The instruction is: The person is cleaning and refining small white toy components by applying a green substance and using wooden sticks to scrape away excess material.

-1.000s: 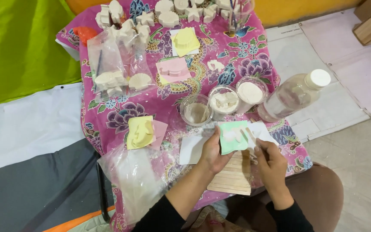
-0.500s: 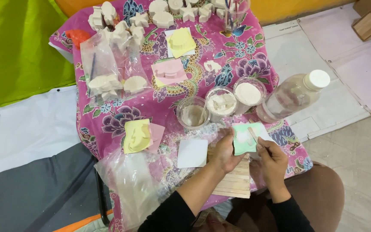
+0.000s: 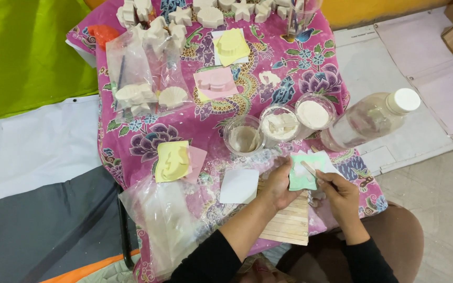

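My left hand (image 3: pixel 279 186) holds a small pale green mould (image 3: pixel 304 171) above a wooden slat mat (image 3: pixel 291 222) at the near edge of the table. My right hand (image 3: pixel 342 193) grips a thin wooden stick (image 3: pixel 310 169) whose tip rests on the green mould. A white square card (image 3: pixel 239 185) lies just left of my left hand. Three clear plastic cups (image 3: pixel 280 127) with white plaster stand behind the hands.
A clear bottle with a white cap (image 3: pixel 370 119) lies on its side at the right edge. Yellow (image 3: pixel 172 161) and pink (image 3: pixel 215 83) moulds, plastic bags with white casts (image 3: pixel 142 94) and several plaster shapes (image 3: pixel 205 13) cover the pink floral cloth (image 3: pixel 132 141). An empty plastic bag (image 3: pixel 169 225) hangs front left.
Both hands with the green mould have shifted slightly right and lower, uncovering the white square card. The stick now lies across the mould.
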